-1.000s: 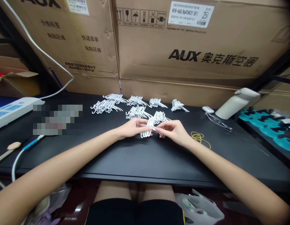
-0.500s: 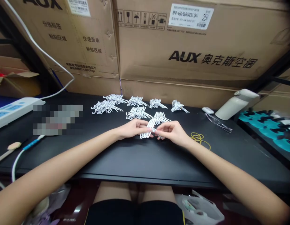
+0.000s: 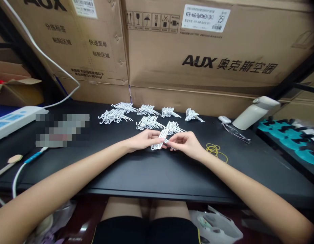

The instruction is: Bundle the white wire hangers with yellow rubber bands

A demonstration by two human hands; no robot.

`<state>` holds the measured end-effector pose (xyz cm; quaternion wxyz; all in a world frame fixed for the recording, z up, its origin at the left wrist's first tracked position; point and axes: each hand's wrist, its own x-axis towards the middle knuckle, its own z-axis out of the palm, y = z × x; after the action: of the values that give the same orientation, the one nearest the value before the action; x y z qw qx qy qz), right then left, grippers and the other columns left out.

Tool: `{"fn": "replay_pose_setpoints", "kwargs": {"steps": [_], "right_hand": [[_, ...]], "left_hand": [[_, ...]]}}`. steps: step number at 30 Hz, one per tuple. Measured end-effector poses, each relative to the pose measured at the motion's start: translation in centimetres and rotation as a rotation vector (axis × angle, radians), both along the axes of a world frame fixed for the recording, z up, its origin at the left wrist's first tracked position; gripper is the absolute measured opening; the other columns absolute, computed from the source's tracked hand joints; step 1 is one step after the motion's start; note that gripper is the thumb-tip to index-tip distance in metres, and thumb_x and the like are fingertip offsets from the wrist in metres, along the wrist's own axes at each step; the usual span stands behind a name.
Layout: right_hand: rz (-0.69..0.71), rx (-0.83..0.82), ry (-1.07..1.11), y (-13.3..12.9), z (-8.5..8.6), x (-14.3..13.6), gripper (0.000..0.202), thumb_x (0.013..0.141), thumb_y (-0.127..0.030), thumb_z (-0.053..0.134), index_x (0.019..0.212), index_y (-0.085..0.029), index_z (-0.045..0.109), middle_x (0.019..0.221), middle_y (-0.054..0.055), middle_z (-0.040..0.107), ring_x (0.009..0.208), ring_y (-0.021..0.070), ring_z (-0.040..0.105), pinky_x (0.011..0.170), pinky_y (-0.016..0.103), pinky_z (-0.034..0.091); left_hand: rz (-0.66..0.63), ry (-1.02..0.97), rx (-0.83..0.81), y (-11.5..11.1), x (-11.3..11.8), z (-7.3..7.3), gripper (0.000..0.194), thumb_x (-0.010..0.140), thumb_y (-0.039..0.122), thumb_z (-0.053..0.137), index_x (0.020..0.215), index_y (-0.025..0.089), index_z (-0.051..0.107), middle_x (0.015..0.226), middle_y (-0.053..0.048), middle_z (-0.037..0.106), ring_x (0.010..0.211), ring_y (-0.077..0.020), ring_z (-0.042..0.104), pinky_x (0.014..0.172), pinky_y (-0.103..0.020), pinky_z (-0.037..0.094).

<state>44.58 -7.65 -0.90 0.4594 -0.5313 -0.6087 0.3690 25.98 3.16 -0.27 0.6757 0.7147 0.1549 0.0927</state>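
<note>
Several thin white hooks [image 3: 157, 146] form a small bundle between my two hands, above the black table. My left hand [image 3: 144, 139] pinches the bundle from the left, thumb in front. From the right, my right hand [image 3: 182, 143] grips the other ends with thumb and fingers. Just behind my hands lies a pile of the same hooks [image 3: 174, 127]. Farther back are more piles, among them a large one [image 3: 115, 116] at the left and a small one [image 3: 192, 115] at the right. Yellow rubber bands [image 3: 214, 149] lie right of my right hand.
Large cardboard boxes [image 3: 157, 51] stand behind the black table [image 3: 147, 176]. A power strip [image 3: 17, 120] and a cable are at the left. At the right are a white bottle [image 3: 253, 113], a small white device [image 3: 224, 119] with a cord, and teal items [image 3: 286, 139].
</note>
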Motion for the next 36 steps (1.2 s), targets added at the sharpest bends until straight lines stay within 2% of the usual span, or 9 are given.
{"fn": "replay_pose_setpoints", "kwargs": {"steps": [6, 13, 15, 17, 19, 21, 25, 28, 36], "right_hand": [[0.018, 0.024, -0.017, -0.1, -0.2, -0.1, 0.029, 0.072, -0.043, 0.071, 0.077, -0.015, 0.070, 0.068, 0.006, 0.071, 0.058, 0.0168, 0.066, 0.059, 0.030, 0.056], [0.014, 0.057, -0.026, 0.1, -0.1, 0.1, 0.028, 0.076, -0.043, 0.068, 0.079, -0.016, 0.070, 0.070, 0.005, 0.070, 0.060, 0.0157, 0.064, 0.059, 0.029, 0.054], [-0.069, 0.101, -0.001, 0.5, 0.0, 0.8, 0.030, 0.078, -0.045, 0.065, 0.079, -0.015, 0.069, 0.068, 0.005, 0.069, 0.057, 0.0152, 0.063, 0.056, 0.029, 0.053], [-0.214, 0.160, 0.009, 1.1, 0.0, 2.2, 0.031, 0.080, -0.047, 0.062, 0.077, -0.016, 0.067, 0.064, 0.004, 0.067, 0.053, 0.0148, 0.061, 0.054, 0.030, 0.052], [-0.375, 0.235, -0.064, 1.7, -0.3, 4.0, 0.030, 0.079, -0.046, 0.063, 0.075, -0.017, 0.067, 0.061, 0.002, 0.064, 0.052, 0.0145, 0.059, 0.055, 0.030, 0.051], [-0.453, 0.285, -0.218, 2.2, -0.8, 5.7, 0.027, 0.076, -0.043, 0.066, 0.077, -0.016, 0.068, 0.066, 0.003, 0.065, 0.057, 0.0159, 0.059, 0.056, 0.031, 0.050], [-0.346, 0.232, -0.475, 3.0, -2.0, 7.9, 0.025, 0.075, -0.040, 0.065, 0.083, -0.017, 0.070, 0.082, 0.007, 0.068, 0.067, 0.0170, 0.060, 0.062, 0.032, 0.050], [-0.286, 0.183, -0.566, 3.2, -2.2, 8.4, 0.024, 0.079, -0.037, 0.060, 0.079, -0.016, 0.071, 0.081, 0.006, 0.068, 0.066, 0.0161, 0.058, 0.064, 0.032, 0.048], [-0.138, 0.047, -0.702, 2.6, -0.5, 10.7, 0.016, 0.079, -0.029, 0.056, 0.077, -0.017, 0.065, 0.078, 0.006, 0.066, 0.072, 0.0188, 0.060, 0.068, 0.033, 0.046]], "left_hand": [[-0.027, -0.013, -0.014, 0.1, 0.0, 0.1, 0.032, 0.078, 0.044, 0.064, 0.092, 0.014, 0.064, 0.098, -0.007, 0.071, 0.100, -0.0224, 0.065, 0.092, -0.036, 0.046], [-0.034, -0.024, 0.017, 0.1, -0.1, 0.3, 0.031, 0.082, 0.042, 0.061, 0.094, 0.013, 0.064, 0.102, -0.010, 0.070, 0.096, -0.0213, 0.067, 0.089, -0.034, 0.048], [-0.002, -0.027, 0.005, 0.2, -0.1, 0.2, 0.033, 0.082, 0.042, 0.062, 0.098, 0.014, 0.063, 0.101, -0.010, 0.071, 0.095, -0.0208, 0.067, 0.088, -0.033, 0.048], [0.043, -0.033, -0.004, 0.3, -0.1, 0.1, 0.035, 0.081, 0.043, 0.063, 0.101, 0.015, 0.063, 0.099, -0.009, 0.071, 0.095, -0.0209, 0.067, 0.089, -0.033, 0.048], [0.090, -0.051, -0.012, 0.5, -0.1, -0.1, 0.037, 0.080, 0.044, 0.063, 0.103, 0.014, 0.063, 0.099, -0.010, 0.072, 0.097, -0.0218, 0.067, 0.091, -0.034, 0.047], [0.128, -0.069, -0.024, 0.6, -0.1, -0.1, 0.040, 0.079, 0.045, 0.064, 0.105, 0.014, 0.063, 0.100, -0.011, 0.071, 0.098, -0.0229, 0.067, 0.093, -0.036, 0.047], [0.151, -0.082, -0.051, 0.7, -0.1, -0.2, 0.042, 0.078, 0.043, 0.066, 0.108, 0.014, 0.062, 0.105, -0.012, 0.071, 0.100, -0.0236, 0.066, 0.096, -0.038, 0.045], [0.154, -0.092, -0.069, 0.8, -0.1, -0.3, 0.041, 0.078, 0.042, 0.067, 0.107, 0.014, 0.062, 0.108, -0.013, 0.070, 0.102, -0.0242, 0.066, 0.097, -0.039, 0.045], [0.184, -0.078, -0.097, 1.0, -0.1, -0.6, 0.041, 0.076, 0.043, 0.069, 0.103, 0.013, 0.062, 0.105, -0.013, 0.070, 0.102, -0.0248, 0.066, 0.096, -0.038, 0.046]]}}
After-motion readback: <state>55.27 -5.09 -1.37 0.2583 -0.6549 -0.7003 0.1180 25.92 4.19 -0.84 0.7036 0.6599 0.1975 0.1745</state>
